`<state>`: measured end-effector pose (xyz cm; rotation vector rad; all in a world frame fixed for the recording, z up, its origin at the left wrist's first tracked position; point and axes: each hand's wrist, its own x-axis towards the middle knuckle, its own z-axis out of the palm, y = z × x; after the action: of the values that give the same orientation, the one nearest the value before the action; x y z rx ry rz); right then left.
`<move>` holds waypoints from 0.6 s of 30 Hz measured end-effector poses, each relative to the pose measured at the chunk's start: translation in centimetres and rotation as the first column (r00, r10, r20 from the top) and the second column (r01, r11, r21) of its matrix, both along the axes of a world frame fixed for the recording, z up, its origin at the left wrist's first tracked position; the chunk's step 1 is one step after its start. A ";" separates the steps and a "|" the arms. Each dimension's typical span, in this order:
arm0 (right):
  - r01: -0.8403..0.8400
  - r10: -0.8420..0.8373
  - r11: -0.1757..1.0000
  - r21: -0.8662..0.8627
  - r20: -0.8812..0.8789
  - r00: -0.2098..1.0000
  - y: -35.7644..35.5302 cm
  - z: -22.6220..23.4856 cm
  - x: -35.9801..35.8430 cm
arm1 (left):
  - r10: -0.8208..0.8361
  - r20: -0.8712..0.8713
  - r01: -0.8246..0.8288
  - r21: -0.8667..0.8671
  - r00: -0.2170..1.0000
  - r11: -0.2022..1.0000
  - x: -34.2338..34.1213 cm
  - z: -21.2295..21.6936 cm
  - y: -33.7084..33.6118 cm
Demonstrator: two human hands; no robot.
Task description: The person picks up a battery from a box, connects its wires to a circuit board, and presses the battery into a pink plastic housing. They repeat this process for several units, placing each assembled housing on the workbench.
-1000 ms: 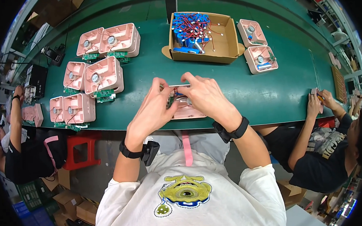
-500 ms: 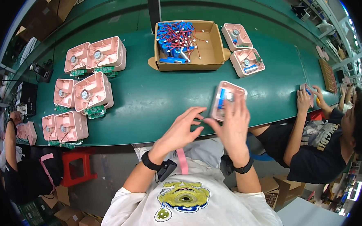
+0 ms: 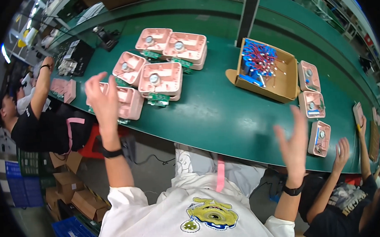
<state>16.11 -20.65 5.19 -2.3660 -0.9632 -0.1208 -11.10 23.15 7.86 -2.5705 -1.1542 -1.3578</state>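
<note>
My left hand (image 3: 102, 101) reaches over the nearest pink plastic housing (image 3: 130, 102) of the left group, fingers raised and apart. It partly hides a smaller pink piece beside that housing; whether it touches either I cannot tell. Behind it, more pink housings (image 3: 161, 80) carry round speakers, with green circuit boards (image 3: 158, 99) hanging at their edges. My right hand (image 3: 294, 145), slightly blurred, hovers over the front part of the table with spread fingers and nothing in it. Right of it lies a pink housing (image 3: 319, 139) with a blue battery and a speaker inside.
An open cardboard box (image 3: 286, 87) of blue batteries with red wires stands behind my right hand. Two more pink housings (image 3: 310, 75) line its right side. Co-workers sit at both ends of the green table (image 3: 215, 117); one co-worker's hand (image 3: 341, 153) is close on the right.
My right hand has let go of the pink housing, which now lies on the table at right. My left hand has swung left to the housings. The view has turned left.
</note>
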 end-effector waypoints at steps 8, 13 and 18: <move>-0.554 0.530 0.828 -0.084 -0.204 0.823 20.2 0.2 -7.9 | -0.209 -0.283 -0.046 -0.687 0.936 0.725 -1.0 1.7 16.8; -0.542 0.524 0.831 -0.124 -0.154 0.838 26.3 -2.6 -8.8 | -0.404 -0.381 -0.128 -0.840 0.832 0.528 2.0 0.0 18.6; -0.509 0.508 0.860 -0.014 -0.048 0.860 27.4 -4.8 -8.7 | -0.515 -0.436 -0.103 -0.827 0.738 0.552 3.2 -1.1 18.5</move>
<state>7.45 6.73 0.42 -2.0424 -1.5399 0.1501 -7.89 41.61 6.75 -3.3988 -1.5387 0.3650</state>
